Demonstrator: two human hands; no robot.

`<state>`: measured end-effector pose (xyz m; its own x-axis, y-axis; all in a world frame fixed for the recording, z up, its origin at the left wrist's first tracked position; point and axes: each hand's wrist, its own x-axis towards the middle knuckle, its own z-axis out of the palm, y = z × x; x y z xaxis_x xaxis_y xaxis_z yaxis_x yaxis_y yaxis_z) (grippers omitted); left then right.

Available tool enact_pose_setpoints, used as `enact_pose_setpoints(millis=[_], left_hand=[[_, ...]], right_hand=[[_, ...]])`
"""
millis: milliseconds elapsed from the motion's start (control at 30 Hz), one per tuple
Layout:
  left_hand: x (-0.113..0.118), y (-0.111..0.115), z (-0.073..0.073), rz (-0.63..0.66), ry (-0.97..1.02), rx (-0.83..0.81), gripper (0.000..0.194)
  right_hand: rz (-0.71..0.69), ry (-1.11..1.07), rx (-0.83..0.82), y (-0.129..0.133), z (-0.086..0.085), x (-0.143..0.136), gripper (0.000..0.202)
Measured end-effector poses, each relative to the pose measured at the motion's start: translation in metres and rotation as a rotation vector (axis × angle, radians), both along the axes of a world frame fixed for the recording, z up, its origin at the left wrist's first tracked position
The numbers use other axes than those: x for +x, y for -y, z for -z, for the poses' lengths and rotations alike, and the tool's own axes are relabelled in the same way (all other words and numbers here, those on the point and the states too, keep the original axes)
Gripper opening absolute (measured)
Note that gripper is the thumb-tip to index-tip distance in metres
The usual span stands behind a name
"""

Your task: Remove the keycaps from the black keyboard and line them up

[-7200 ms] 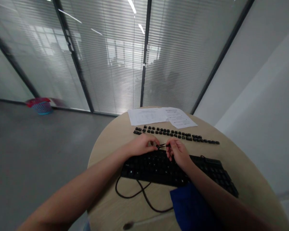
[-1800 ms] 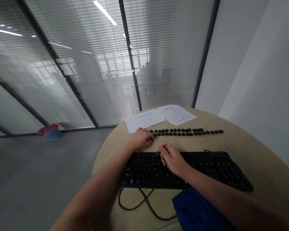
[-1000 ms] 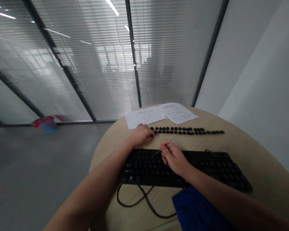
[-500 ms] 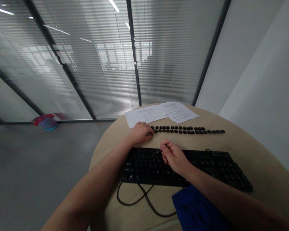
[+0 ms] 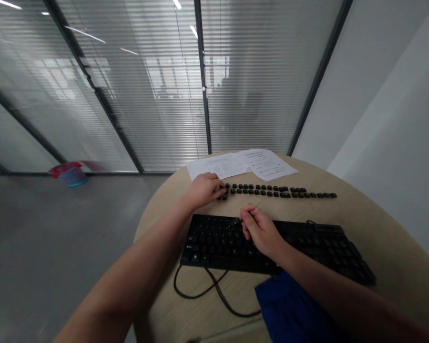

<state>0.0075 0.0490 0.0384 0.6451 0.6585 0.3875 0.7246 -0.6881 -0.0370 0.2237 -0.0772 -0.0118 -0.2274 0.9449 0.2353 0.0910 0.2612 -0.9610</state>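
Observation:
A black keyboard [image 5: 214, 247] lies on the round wooden table, some of its keys off. Behind it, loose black keycaps [image 5: 263, 192] form two long rows. At the left end of those rows my left hand [image 5: 204, 190] rests with bent fingers at the keycaps; whether it grips one is hidden. Over the middle of the keyboard my right hand [image 5: 259, 229] is closed around a thin tool [image 5: 235, 222], whose dark tip points left toward the keys. A fine wire-like end shows above that hand.
Two printed paper sheets [image 5: 270, 164] lie at the table's far edge. A blue cloth [image 5: 289, 309] and the black cable [image 5: 218, 290] are near the front. A red and blue basket [image 5: 71, 175] stands on the floor at left, by a glass partition.
My left hand has shifted slightly, uncovering keycaps at the left end of the rows. My right hand stays over the keyboard with the tool. The view has moved a little.

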Motion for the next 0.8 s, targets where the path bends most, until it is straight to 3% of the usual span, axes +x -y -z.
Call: enact_pose_setpoints(millis=[167, 300, 433, 633, 800], left_hand=[[0.012, 0.023, -0.008, -0.022, 0.078, -0.122, 0.025], [0.035, 0.037, 0.005, 0.120, -0.066, -0.302, 0.026], [0.045, 0.040, 0.018, 0.201, -0.074, -0.411, 0.028], [0.042, 0.035, 0.025, 0.219, -0.044, -0.453, 0.035], [0.043, 0.037, 0.024, 0.200, -0.063, -0.445, 0.032]], right_hand=[[0.012, -0.047, -0.025, 0.002, -0.005, -0.001, 0.041], [-0.002, -0.039, -0.045, 0.002, -0.006, 0.001, 0.043], [-0.022, 0.001, -0.052, 0.002, -0.003, 0.003, 0.042], [-0.003, 0.030, -0.108, 0.000, -0.002, 0.001, 0.042], [-0.073, 0.119, -0.105, -0.003, -0.001, 0.003, 0.038]])
